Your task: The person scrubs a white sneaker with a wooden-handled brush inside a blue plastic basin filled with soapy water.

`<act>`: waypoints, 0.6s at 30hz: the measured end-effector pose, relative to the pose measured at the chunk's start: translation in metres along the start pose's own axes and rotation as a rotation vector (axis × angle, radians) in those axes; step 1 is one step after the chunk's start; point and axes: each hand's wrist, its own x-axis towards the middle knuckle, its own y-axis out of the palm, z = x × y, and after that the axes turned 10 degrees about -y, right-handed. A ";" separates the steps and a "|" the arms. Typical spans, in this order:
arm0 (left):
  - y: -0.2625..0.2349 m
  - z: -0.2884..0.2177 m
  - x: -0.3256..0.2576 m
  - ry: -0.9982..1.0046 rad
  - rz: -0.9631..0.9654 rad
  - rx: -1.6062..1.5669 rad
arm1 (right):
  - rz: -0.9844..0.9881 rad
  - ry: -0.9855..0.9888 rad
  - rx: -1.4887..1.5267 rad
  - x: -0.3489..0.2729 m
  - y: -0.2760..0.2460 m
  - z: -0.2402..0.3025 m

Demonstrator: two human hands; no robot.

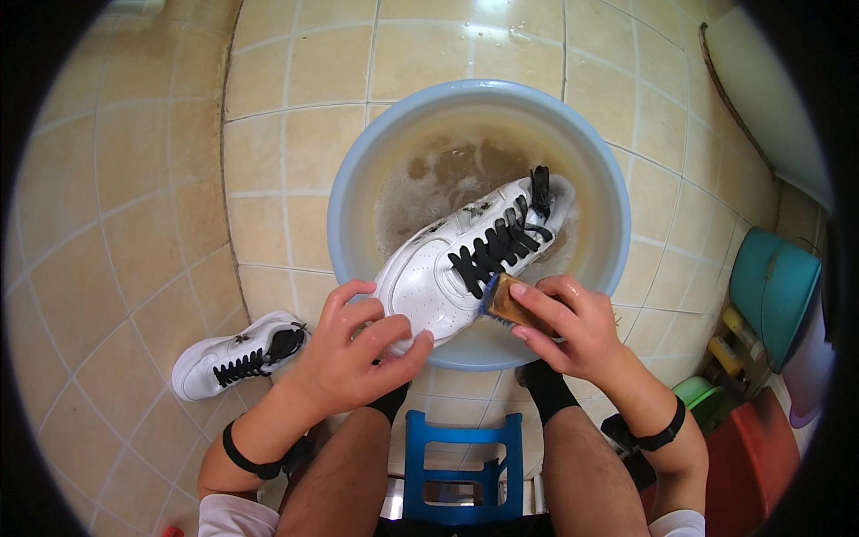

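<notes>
A white sneaker (428, 285) with black laces is tilted over a blue-grey basin (347, 192), its heel toward the murky, sudsy water (447, 170). My left hand (362, 345) grips the toe end, fingers curled along its near edge. A scrub brush (512, 302) with a wooden back and blue bristles is in my right hand (573, 327). Its bristles meet the shoe's side, close to the lower laces. Dark marks show on the sneaker's far side panel.
Another white sneaker (224, 365) with black laces lies on the tiled floor at left. Between my legs stands a blue plastic stool (463, 512). On the right are a teal bucket (771, 291), a red basin (753, 456) and yellow bottles (727, 353).
</notes>
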 end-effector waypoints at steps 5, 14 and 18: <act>-0.016 -0.002 0.002 -0.118 -0.088 -0.163 | -0.011 0.037 -0.021 0.003 -0.002 0.003; -0.017 0.010 -0.003 -0.261 0.097 -0.367 | 0.010 0.246 0.150 0.013 0.011 -0.002; -0.006 0.006 0.002 -0.390 -0.069 -0.526 | 0.033 0.271 0.197 0.009 0.016 0.001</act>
